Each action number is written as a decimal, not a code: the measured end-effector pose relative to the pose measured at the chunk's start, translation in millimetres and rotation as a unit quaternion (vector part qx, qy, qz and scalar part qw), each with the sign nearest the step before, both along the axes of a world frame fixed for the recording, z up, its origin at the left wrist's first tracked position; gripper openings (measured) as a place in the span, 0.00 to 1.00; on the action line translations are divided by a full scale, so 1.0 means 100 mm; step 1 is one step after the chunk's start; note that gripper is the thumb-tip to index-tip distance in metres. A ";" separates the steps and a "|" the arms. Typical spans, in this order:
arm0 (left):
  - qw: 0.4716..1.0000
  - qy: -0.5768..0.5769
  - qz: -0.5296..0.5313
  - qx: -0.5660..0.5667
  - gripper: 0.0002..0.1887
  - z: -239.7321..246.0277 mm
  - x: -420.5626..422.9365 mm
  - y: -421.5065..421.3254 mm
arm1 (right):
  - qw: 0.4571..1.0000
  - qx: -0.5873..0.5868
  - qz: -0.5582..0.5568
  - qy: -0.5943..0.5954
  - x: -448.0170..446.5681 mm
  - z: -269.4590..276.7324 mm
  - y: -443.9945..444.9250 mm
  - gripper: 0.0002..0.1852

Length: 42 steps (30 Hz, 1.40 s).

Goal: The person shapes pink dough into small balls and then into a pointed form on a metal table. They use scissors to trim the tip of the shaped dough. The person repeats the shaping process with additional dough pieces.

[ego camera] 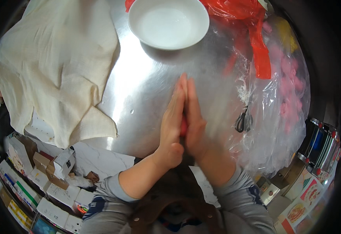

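Palm to palm, my left hand (172, 125) and my right hand (195, 122) are pressed together with fingers extended away from me. A small red piece (183, 126), soft-looking like dough, is held between the palms; most of it is hidden. Both hands are over a shiny metal tabletop (141, 128). Beyond the fingertips stands a white bowl (167, 27), with no contents visible in it. To the right of my right hand lie black-handled scissors (240, 120), their blades hard to make out.
Cream cloth (56, 73) covers the left side, draping over the edge. On the right lies a transparent plastic bag (273, 131) with pink and yellow lumps (289, 87). A red plastic bag (259, 55) and white powder (242, 87) are nearby. Boxes (62, 193) stand lower left.
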<state>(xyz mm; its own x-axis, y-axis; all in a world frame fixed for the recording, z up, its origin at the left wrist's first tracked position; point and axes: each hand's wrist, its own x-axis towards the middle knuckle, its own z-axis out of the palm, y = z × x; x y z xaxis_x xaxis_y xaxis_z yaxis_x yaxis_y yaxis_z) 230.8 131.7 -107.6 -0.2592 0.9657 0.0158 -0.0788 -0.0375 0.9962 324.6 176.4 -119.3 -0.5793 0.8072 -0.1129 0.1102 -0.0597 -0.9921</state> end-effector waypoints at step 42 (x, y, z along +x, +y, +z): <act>0.990 0.096 0.014 0.101 0.52 -0.14 0.06 0.08 | 0.992 -0.029 -0.059 0.109 0.05 0.09 0.16 0.43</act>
<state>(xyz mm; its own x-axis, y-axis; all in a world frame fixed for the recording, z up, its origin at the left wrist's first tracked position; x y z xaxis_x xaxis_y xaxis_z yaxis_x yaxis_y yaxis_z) 237.3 139.8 -121.8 -0.2595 0.9304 0.2590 0.1151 -0.2365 0.9648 329.8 192.1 -110.4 -0.4966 0.8669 -0.0441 -0.1174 -0.1174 -0.9861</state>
